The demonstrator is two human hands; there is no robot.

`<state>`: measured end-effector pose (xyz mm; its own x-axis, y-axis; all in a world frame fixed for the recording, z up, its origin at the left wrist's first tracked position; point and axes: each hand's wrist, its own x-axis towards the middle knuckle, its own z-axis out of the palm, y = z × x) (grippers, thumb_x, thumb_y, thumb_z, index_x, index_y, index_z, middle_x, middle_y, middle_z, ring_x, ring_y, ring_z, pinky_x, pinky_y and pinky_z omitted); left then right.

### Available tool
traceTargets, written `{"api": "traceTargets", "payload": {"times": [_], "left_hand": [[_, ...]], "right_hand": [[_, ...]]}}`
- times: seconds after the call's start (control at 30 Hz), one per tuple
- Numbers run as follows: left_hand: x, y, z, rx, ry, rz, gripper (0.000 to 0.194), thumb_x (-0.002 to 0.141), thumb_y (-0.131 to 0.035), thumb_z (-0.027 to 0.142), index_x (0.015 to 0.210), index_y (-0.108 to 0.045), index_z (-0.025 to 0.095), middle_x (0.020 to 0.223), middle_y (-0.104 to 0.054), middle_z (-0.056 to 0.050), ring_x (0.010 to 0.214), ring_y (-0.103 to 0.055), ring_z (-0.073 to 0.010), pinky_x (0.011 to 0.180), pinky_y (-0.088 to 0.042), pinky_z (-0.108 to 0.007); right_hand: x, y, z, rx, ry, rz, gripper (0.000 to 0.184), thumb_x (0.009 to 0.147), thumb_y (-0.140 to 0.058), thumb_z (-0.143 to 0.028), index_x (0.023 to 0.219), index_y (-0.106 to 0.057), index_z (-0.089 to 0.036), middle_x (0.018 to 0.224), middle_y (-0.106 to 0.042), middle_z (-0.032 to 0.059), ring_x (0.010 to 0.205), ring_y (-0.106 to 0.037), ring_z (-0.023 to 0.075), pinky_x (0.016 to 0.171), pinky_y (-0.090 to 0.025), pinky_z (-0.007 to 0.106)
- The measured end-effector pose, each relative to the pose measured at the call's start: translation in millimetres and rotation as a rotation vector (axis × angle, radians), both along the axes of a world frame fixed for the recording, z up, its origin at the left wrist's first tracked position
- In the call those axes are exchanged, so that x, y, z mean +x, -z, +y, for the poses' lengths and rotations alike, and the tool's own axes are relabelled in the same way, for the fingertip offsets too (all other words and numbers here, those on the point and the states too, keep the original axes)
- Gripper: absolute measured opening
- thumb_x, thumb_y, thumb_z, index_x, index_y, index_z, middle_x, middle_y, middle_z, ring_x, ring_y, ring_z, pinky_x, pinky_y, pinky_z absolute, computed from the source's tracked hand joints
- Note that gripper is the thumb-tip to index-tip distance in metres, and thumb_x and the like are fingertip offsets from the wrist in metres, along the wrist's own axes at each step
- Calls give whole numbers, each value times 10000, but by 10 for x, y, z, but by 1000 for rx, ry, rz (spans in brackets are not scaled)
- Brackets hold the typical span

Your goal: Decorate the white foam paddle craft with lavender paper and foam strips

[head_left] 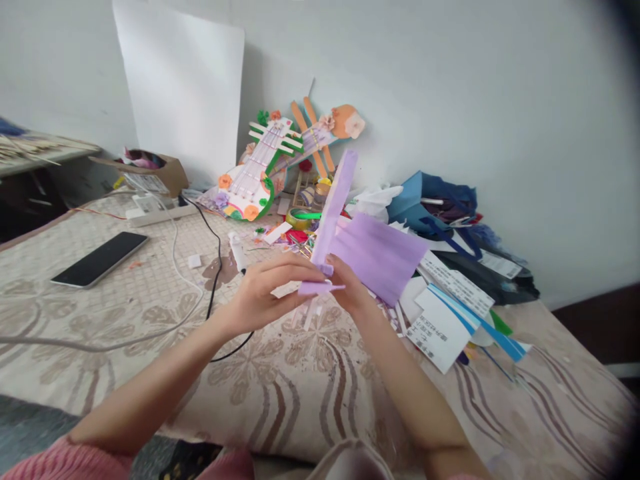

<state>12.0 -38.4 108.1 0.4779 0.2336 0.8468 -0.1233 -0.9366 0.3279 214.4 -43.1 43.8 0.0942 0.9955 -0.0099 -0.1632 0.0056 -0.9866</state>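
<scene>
Between my two hands, above the table, is a long purple paper-covered strip (pixel 336 207) that stands nearly upright, with folded purple flaps at its lower end. My left hand (pixel 275 287) pinches the lower end from the left, thumb below and fingers above. From the right, my right hand (pixel 347 287) holds the same end, its fingers partly hidden behind the strip. A sheet of purple crepe paper (pixel 383 257) lies just beyond my right hand. Left of the strip, a white glue gun (pixel 237 251) rests on the tablecloth.
Two decorated paper instruments (pixel 255 167) lean against the wall, near a roll of tape (pixel 299 219). A phone (pixel 100 259), a power strip (pixel 160 215) and loose cables lie on the left. Printed cards (pixel 440 333) and a blue bag (pixel 415 200) are on the right.
</scene>
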Motion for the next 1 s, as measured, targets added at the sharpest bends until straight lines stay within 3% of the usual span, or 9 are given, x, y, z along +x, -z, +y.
{"api": "traceTargets", "payload": {"times": [0.1, 0.27, 0.4, 0.53, 0.87, 1.0], "left_hand": [[2, -19, 5, -32, -26, 0, 256, 875, -673, 121, 1114, -683, 211, 1039, -759, -74, 987, -716, -183, 884, -588, -323], [-39, -12, 46, -87, -2, 25, 250, 887, -634, 89, 1103, -695, 199, 1045, -750, -80, 1012, -705, -184, 911, -572, -327], [-130, -14, 121, -148, 14, 24, 236, 883, -655, 106, 1085, -706, 216, 1017, -752, -70, 982, -706, -186, 899, -572, -337], [-263, -11, 213, -252, -13, 25, 172, 893, -673, 213, 1057, -724, 226, 1010, -749, -78, 988, -703, -217, 881, -580, -366], [-515, -116, 397, -396, 268, 17, 129, 865, -698, 210, 969, -768, 241, 885, -747, -58, 831, -704, -181, 755, -598, -279], [-569, -139, 479, -456, 323, 42, 113, 848, -715, 225, 940, -774, 251, 855, -751, -58, 797, -702, -180, 719, -596, -272]], "right_hand": [[-7, 32, 11, -93, -69, 101, 380, 720, -703, -569, 926, -659, -254, 871, -691, 9, 795, -644, 194, 679, -527, 330], [-66, 77, 21, -142, -68, 173, 439, 700, -727, -611, 965, -654, -269, 988, -693, 21, 873, -643, 206, 697, -542, 339], [-179, 88, 2, -200, -6, 275, 470, 707, -696, -684, 922, -652, -269, 892, -672, 26, 838, -635, 210, 640, -545, 332], [-288, 140, -61, -230, 30, 389, 429, 694, -738, -634, 899, -636, -271, 852, -661, 20, 858, -637, 221, 651, -571, 366], [-412, 286, -375, -150, 39, 583, 287, 693, -832, -325, 780, -572, -238, 888, -711, -23, 929, -658, 208, 767, -615, 457], [-486, 368, -507, -166, 59, 596, 292, 682, -850, -288, 802, -590, -234, 882, -724, -40, 916, -683, 179, 822, -609, 432]]}}
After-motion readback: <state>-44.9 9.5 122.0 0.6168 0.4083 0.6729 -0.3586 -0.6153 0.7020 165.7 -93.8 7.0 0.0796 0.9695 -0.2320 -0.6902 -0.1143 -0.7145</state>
